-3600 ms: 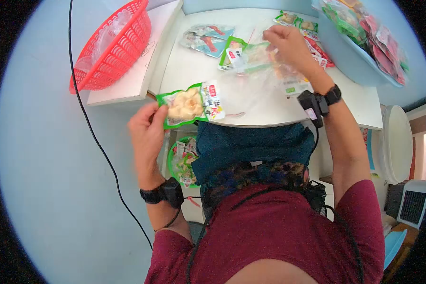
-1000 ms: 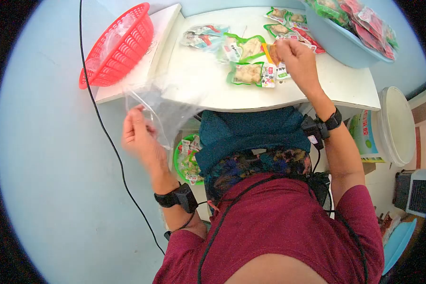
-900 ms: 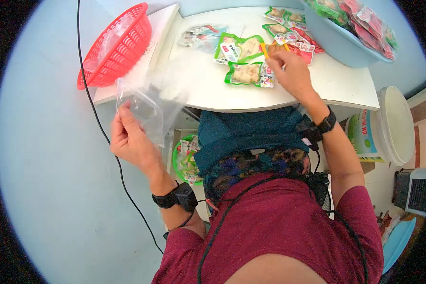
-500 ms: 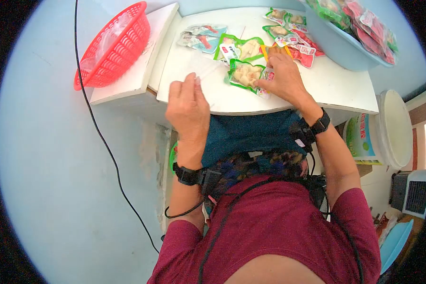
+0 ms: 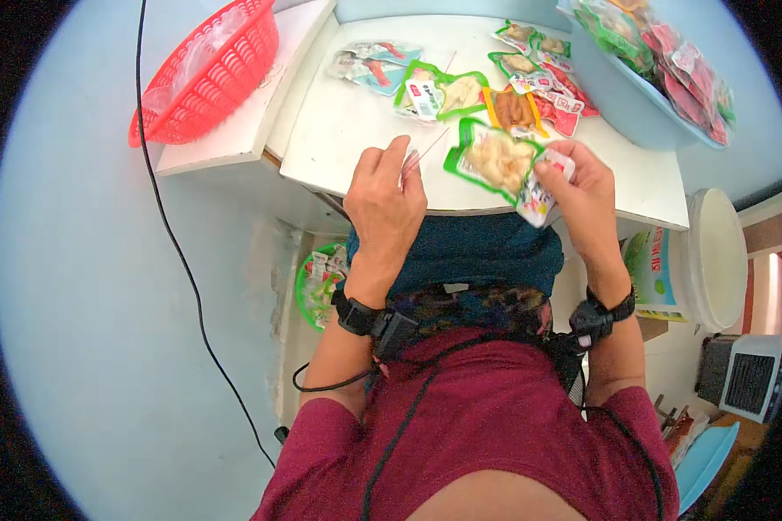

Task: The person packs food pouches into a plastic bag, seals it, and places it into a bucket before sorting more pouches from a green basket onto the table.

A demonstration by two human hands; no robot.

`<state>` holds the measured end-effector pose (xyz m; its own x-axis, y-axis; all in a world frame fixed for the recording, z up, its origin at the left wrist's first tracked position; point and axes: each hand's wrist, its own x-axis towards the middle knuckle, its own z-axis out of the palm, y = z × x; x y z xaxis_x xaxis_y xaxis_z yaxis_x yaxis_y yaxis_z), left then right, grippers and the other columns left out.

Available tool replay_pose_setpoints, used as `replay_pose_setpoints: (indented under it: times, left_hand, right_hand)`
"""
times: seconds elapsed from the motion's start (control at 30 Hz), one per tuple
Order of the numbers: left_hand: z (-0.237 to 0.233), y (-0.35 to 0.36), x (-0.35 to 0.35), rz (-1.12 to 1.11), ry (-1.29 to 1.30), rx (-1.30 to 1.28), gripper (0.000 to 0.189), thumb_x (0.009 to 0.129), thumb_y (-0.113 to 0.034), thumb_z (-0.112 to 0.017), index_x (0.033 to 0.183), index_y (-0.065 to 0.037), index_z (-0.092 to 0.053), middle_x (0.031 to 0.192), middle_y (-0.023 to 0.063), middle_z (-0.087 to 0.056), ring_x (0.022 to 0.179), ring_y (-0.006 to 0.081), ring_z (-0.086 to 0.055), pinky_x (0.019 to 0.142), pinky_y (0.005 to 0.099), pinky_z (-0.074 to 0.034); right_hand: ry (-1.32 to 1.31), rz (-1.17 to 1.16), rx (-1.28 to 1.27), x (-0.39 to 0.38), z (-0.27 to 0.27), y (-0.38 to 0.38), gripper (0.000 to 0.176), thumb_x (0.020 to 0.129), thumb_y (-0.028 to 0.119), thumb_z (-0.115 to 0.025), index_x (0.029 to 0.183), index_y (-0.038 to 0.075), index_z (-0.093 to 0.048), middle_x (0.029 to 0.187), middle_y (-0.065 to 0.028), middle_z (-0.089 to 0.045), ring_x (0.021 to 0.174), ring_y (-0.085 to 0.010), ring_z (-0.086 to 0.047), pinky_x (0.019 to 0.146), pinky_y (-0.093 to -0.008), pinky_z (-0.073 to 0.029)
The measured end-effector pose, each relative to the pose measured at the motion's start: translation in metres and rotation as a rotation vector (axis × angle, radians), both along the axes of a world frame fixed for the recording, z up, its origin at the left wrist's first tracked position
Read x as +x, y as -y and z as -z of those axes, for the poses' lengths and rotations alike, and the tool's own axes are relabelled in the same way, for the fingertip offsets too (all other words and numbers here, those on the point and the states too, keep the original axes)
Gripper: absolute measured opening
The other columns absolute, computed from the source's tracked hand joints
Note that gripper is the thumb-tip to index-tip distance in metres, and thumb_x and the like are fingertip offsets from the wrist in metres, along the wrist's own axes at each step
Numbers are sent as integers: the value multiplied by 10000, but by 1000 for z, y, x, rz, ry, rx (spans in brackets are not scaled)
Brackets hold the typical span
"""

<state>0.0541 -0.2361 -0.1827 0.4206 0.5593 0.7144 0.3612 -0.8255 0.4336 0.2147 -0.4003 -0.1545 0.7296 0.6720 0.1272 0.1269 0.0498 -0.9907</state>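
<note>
My right hand (image 5: pixel 585 187) grips a green-edged snack packet (image 5: pixel 495 161) by its white printed end, above the table's front edge. Pale food pieces show through its clear face. The fingers of my left hand (image 5: pixel 387 195) pinch what looks like a clear plastic bag (image 5: pixel 426 149), of which only a thin edge shows. Beyond the hands lie another green-edged packet (image 5: pixel 460 94), an orange-edged packet (image 5: pixel 514 109) with brown food, and blue-and-red packets in clear plastic (image 5: pixel 378 65). Red packets (image 5: pixel 566 115) and small green ones (image 5: pixel 517 62) lie to the right.
A red plastic basket (image 5: pixel 235 82) holding clear bags stands left of the white table (image 5: pixel 321 143). At the back right, a blue basin (image 5: pixel 613 91) is heaped with packets. A white bucket (image 5: pixel 721 260) stands right. A green basket (image 5: pixel 302 295) with packets is below the table's left side.
My right hand has lifted the green-edged packet off the table and moved right and towards me, uncovering the orange-edged packet. My left hand has shifted right with the clear bag.
</note>
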Motion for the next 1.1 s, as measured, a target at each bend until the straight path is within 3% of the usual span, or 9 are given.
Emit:
replay_pose_setpoints:
  times: [0.17,0.3,0.43,0.8,0.93,1.1]
  left_hand:
    - [-9,17,9,20,8,-71,214,818,-94,-650,1028,-70,-682,755,107,-559,642,266,-572,573,373,-460]
    - [-16,32,12,40,-12,-23,226,810,-109,-654,1034,-85,-677,753,114,-559,658,298,-581,576,395,-464]
    - [-16,42,13,87,-27,-69,231,796,-115,-655,1025,-87,-668,753,107,-556,678,309,-591,572,403,-475]
    - [-6,42,19,179,106,-116,238,780,-86,-661,1018,-86,-679,759,108,-570,676,297,-607,578,382,-494]
    - [-9,36,16,244,164,-212,199,795,-78,-660,992,-76,-685,755,108,-573,682,292,-608,587,376,-494]
    - [-5,26,18,228,205,-190,168,793,-96,-676,956,-57,-695,787,105,-600,700,292,-608,605,374,-497]
  right_hand:
    - [-153,-157,24,-19,9,7,152,905,72,-608,1028,-17,-610,832,-18,-659,695,-60,-598,620,-221,-496]
    - [-254,-140,6,-32,19,-5,192,928,88,-579,1089,-16,-588,861,-25,-659,713,-65,-616,621,-217,-512]
    - [-456,-199,166,-45,30,-23,240,947,81,-546,1172,-3,-541,940,-36,-654,740,-73,-622,629,-225,-533]
    - [-577,-324,195,-52,47,-79,263,941,42,-498,1195,-17,-527,1039,-80,-609,915,-164,-597,748,-270,-522]
    - [-684,-530,267,-42,66,-97,297,948,51,-490,1235,-24,-507,1084,-98,-600,947,-165,-593,781,-273,-523]
    - [-694,-522,245,-45,62,-93,290,948,56,-497,1228,-18,-511,1081,-92,-599,948,-163,-592,781,-277,-522]
